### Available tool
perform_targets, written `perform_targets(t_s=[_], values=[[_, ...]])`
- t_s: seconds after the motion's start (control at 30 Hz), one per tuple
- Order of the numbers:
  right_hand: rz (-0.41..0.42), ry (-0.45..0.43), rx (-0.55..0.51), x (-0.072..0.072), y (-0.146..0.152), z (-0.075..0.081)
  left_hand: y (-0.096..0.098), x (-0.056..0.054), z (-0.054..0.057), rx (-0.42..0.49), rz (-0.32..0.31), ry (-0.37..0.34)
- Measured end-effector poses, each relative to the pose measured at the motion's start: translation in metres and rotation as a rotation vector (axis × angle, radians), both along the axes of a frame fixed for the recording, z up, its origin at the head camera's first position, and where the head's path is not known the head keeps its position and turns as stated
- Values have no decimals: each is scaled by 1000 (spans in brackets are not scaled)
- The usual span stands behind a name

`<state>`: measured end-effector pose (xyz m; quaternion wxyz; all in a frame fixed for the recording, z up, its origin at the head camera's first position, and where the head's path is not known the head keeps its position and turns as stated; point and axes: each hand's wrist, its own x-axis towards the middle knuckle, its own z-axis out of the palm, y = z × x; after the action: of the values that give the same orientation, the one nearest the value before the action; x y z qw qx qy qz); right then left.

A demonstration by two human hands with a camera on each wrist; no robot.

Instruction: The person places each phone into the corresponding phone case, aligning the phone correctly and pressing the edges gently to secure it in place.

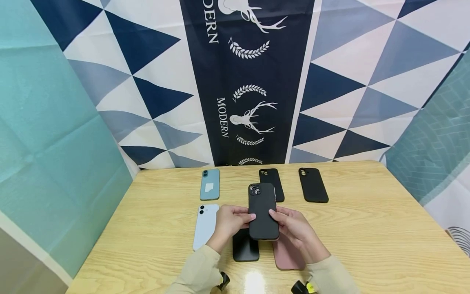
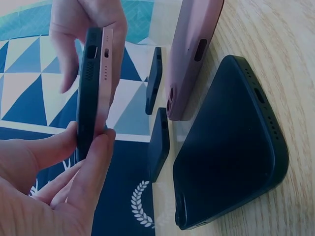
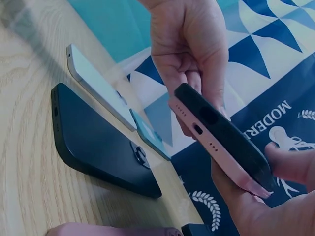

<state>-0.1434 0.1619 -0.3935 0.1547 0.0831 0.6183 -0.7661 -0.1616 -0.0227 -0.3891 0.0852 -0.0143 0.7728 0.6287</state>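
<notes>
Both hands hold a black phone case [image 1: 262,212] together with a pink phone [image 2: 105,73] above the table. The case lies over the phone's back, and a camera shows through its cutout. In the wrist views the bottom edges lie side by side, the phone's edge outside the case. My left hand [image 1: 229,222] pinches the left side, thumb on the case and fingers beneath. On the other side my right hand [image 1: 299,232] grips the edge, fingers under the phone. Below the hands lie a black phone [image 1: 246,247] and a pink case [image 1: 288,255], partly covered.
A white phone [image 1: 205,224] lies left of my left hand, with a blue phone [image 1: 210,183] behind it. Toward the back are two more black cases, one [image 1: 273,179] partly behind the held case, another [image 1: 313,185] to its right. Patterned cloth stands behind the wooden table [image 1: 367,228].
</notes>
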Motion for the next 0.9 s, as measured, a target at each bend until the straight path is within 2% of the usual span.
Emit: perform_targets(t_s=[0.17,0.27,0.4,0.5,0.57,0.8,0.9], values=[[-36,-9,-22,1,-2,0,1,-1,-2,28,6,-4],[-63,-14,-46,1,-3,-1,1,0,-4,32,-7,-30],[-98,-7,-56,0,-2,1,1,2,-5,20,-84,-100],[-124,5,-57,-1,-1,4,2,2,-4,58,-159,-147],[-125,8,-58,-1,0,5,2,2,-3,87,-186,-164],[-70,18,-61,0,1,4,1,5,-1,114,-164,-160],[-76,11,-61,0,0,2,1,6,-3,115,-155,-158]])
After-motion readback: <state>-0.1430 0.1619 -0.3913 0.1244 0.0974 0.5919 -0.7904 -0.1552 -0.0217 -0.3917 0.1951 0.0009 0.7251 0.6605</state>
